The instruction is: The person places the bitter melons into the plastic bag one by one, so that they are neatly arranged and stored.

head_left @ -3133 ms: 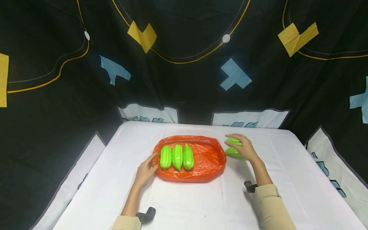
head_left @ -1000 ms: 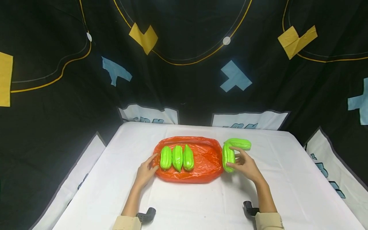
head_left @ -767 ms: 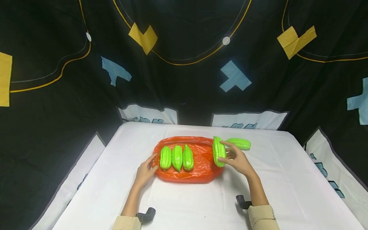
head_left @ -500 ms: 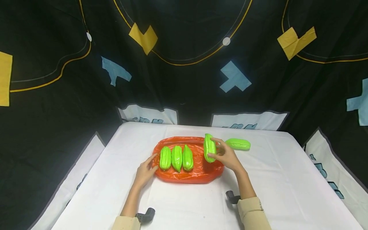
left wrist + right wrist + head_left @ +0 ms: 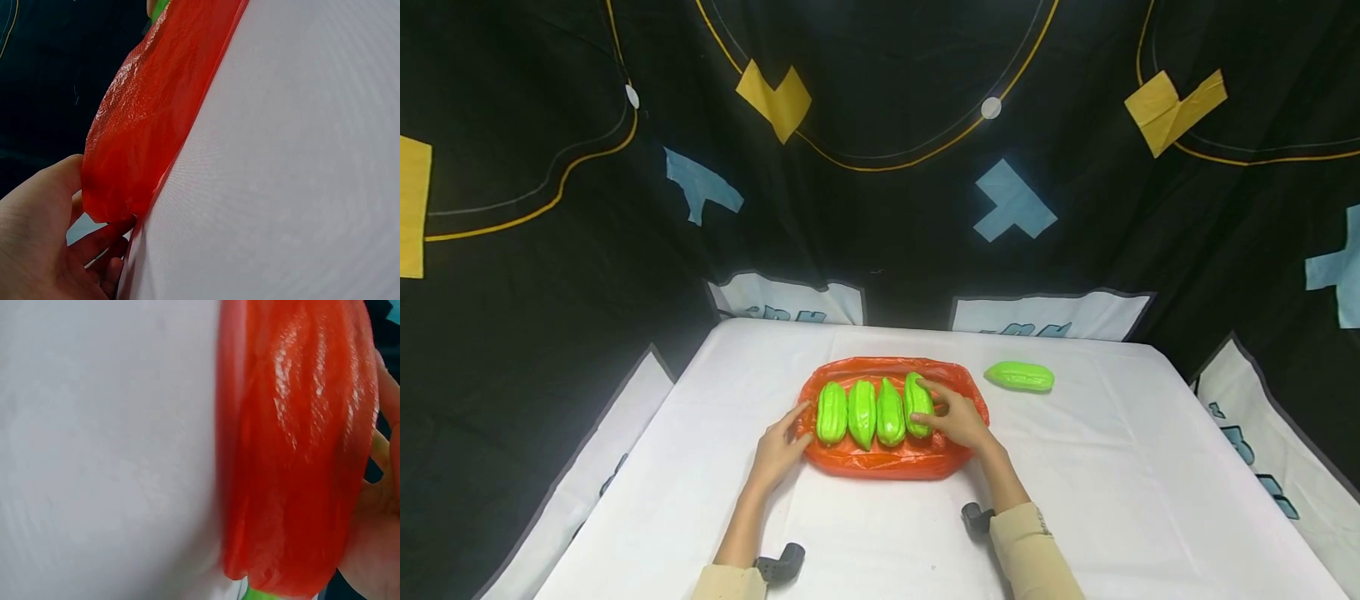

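Observation:
An oval tray covered in red plastic [image 5: 891, 468] sits on the white table. In it stand glossy green ridged fruits, including one at the left [image 5: 832, 413], one with a pointed tip [image 5: 862, 415] and one beside it [image 5: 891, 413]. My right hand [image 5: 958, 419] holds another green ridged fruit [image 5: 917, 406] upright at the right end of this row, with thumb and fingers on its right side. My left hand [image 5: 778, 450] grips the tray's left end, thumb and fingers bent round the rim. In the right wrist view the tray's wall [image 5: 294, 456] hides most of the held fruit.
One more green ridged fruit [image 5: 1020, 376] lies sideways on the white tabletop [image 5: 1075, 467], right of the tray. A black curtain [image 5: 880, 233] with yellow and blue tape patches hangs behind the table.
My right hand has picked a green ridged fruit from the pair right of the tray, turned it upright and carried it left into the tray. The left hand has stayed in place.

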The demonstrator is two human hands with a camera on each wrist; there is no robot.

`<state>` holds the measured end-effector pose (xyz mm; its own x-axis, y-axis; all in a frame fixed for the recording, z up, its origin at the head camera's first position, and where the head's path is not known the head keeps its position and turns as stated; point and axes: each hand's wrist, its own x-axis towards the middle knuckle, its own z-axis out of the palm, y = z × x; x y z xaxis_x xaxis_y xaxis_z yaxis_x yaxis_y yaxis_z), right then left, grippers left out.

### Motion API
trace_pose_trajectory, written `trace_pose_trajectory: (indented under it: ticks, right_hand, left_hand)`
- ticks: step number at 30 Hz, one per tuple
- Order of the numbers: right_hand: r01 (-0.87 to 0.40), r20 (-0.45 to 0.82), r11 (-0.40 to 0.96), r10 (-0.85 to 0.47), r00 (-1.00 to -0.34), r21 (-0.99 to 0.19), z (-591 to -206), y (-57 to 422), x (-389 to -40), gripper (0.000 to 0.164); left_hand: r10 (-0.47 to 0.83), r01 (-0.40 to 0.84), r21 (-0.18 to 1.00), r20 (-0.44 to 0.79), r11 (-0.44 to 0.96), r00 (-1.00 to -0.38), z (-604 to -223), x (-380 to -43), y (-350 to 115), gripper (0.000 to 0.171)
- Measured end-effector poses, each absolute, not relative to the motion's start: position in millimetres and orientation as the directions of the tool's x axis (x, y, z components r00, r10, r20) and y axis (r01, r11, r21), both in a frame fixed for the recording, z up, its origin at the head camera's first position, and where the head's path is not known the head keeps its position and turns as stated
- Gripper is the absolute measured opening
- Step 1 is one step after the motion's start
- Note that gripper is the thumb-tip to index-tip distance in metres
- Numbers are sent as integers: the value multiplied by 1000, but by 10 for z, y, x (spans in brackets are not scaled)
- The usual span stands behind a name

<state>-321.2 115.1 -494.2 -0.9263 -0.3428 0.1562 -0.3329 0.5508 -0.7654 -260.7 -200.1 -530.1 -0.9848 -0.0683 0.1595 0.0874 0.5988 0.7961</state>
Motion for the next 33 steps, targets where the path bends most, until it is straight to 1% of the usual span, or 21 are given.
trace_pose_trajectory:
  ticks: [4,16,23,33]
  right_hand:
    - [-344,139,559,-375,-916,-755,-4981,1138,-3225,69]
    - [-329,83,575,-411,-908,-749,-5002,1156,-3234,66]
    - [-293,52,595,-388,-920,-748,-5022,1133,-3197,65]
    - [-283,37,589,-394,-918,-756,-5022,1132,-3203,67]
  left_hand:
    - [-67,92,791,166,605,-984,-5303,-2607,-1995,57]
    - [-61,85,802,150,591,-987,-5284,-2624,-2000,56]
    - [-66,75,808,140,584,-988,-5301,-2631,-2005,56]
    - [-68,75,804,142,590,-988,-5283,-2612,-2006,56]
